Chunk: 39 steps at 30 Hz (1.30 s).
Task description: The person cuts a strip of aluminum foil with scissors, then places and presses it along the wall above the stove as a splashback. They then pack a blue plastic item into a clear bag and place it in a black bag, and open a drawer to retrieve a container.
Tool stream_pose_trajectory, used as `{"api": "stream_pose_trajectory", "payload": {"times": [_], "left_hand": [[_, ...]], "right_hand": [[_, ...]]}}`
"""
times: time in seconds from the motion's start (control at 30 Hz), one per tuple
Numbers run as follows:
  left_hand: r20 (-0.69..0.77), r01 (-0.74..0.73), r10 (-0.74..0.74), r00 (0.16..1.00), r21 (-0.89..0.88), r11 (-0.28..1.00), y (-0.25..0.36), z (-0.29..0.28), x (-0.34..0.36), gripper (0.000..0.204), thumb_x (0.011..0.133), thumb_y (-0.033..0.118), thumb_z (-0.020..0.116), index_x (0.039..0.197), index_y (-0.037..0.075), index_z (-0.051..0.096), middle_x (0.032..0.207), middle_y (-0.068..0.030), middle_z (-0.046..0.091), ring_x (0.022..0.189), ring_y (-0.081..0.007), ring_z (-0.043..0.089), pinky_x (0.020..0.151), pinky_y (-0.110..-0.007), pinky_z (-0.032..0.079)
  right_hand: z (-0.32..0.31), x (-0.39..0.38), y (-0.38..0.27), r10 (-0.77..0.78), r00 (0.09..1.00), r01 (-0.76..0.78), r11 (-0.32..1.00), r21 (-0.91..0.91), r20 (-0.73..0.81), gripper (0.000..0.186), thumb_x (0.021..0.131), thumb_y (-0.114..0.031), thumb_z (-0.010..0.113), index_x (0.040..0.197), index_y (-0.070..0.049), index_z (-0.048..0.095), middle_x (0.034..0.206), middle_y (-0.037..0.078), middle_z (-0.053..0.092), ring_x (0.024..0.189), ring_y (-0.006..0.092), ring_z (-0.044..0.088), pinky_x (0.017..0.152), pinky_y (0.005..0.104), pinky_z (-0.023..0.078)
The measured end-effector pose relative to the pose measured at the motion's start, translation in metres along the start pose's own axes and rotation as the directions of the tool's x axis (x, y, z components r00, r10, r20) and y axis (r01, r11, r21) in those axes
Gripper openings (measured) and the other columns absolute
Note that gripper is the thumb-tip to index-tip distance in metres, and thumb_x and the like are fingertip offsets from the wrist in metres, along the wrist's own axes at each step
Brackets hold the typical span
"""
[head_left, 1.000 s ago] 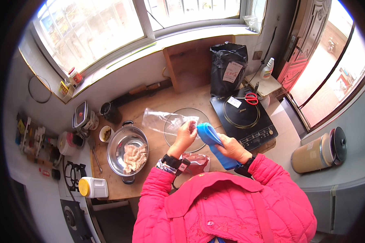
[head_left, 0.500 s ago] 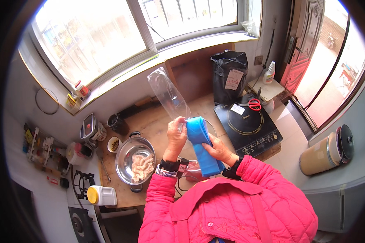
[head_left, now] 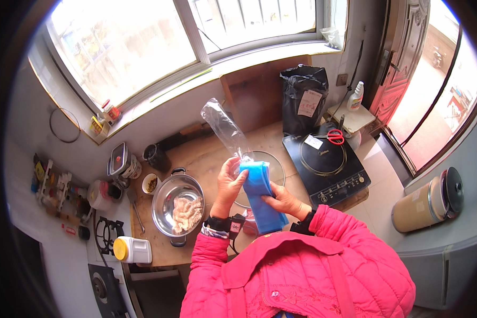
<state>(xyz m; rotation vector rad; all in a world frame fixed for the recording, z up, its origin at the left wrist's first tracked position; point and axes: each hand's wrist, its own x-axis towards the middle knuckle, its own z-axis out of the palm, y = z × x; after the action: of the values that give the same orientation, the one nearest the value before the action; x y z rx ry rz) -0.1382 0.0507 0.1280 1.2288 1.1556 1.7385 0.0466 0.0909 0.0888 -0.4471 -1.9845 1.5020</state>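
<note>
A long folded strip of blue plastic (head_left: 261, 192), perhaps a bag, is held in front of me above the wooden table. My left hand (head_left: 230, 184) pinches its upper end, thumb on top. My right hand (head_left: 287, 201) grips its right side lower down, with the thumb across the front. From the upper end, a clear plastic bag (head_left: 225, 126) stretches up and away to the left; how it joins the blue plastic is hidden by my left fingers. Left of my hands, a steel pot (head_left: 163, 212) with two dark handles holds a pale, crumpled piece of food (head_left: 187, 214).
A glass lid (head_left: 276, 159) lies beyond the blue plastic. To the right are an induction cooker (head_left: 326, 164), red-handled scissors (head_left: 335, 137) and a black bag (head_left: 303, 100). A small bowl (head_left: 150, 184), a spatula (head_left: 137, 211) and a yellow-capped white container (head_left: 135, 250) are left.
Both hands keep hold of the blue plastic, which now hangs a little straighter. My left fingers have opened slightly at its upper end. The whole view has shifted a bit.
</note>
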Motion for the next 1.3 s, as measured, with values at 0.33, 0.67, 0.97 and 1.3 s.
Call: {"api": "stream_pose_trajectory", "payload": {"times": [0.33,0.67,0.97,1.3], "left_hand": [[0.017,0.128,-0.127,0.992,-0.196,0.972,-0.03,-0.013,-0.017,0.039,0.089,0.007,0.057,0.126,0.001,0.046,0.124,-0.0066,0.05,0.105,-0.0121,0.053,0.092,-0.025,0.041],[0.181,0.285,-0.235,0.955,-0.344,0.895,-0.024,0.001,-0.026,0.05,0.089,0.01,0.058,0.134,0.008,0.039,0.116,-0.0062,0.055,0.105,-0.0147,0.053,0.092,-0.029,0.042],[0.179,0.312,-0.272,0.945,-0.257,0.914,-0.032,-0.004,-0.032,0.055,0.085,0.008,0.063,0.134,0.008,0.038,0.12,-0.0075,0.053,0.108,-0.0161,0.052,0.093,-0.03,0.043],[0.181,0.259,-0.223,0.958,-0.207,0.943,-0.029,0.011,-0.033,0.056,0.083,0.004,0.064,0.134,0.007,0.039,0.119,-0.0057,0.054,0.104,-0.0136,0.053,0.088,-0.028,0.046]], "right_hand": [[0.004,0.001,-0.008,0.013,1.0,-0.014,0.98,0.199,0.006,0.053,0.082,-0.006,0.059,0.13,-0.001,0.037,0.111,0.015,0.057,0.102,0.0203,0.056,0.089,0.0324,0.044],[0.002,0.011,-0.004,-0.07,0.995,0.073,0.997,0.037,-0.068,0.035,0.088,-0.01,0.051,0.122,-0.001,0.046,0.104,0.016,0.06,0.096,0.022,0.058,0.086,0.0333,0.045],[-0.01,0.004,-0.009,0.018,0.999,-0.021,0.995,-0.093,-0.034,0.027,0.09,-0.013,0.051,0.113,0.0,0.05,0.094,0.018,0.062,0.085,0.0252,0.062,0.077,0.0331,0.048],[-0.039,0.035,-0.032,-0.198,0.972,0.155,0.943,-0.294,-0.124,0.024,0.083,-0.016,0.06,0.1,0.002,0.058,0.089,0.016,0.062,0.075,0.0255,0.062,0.065,0.0299,0.049]]}}
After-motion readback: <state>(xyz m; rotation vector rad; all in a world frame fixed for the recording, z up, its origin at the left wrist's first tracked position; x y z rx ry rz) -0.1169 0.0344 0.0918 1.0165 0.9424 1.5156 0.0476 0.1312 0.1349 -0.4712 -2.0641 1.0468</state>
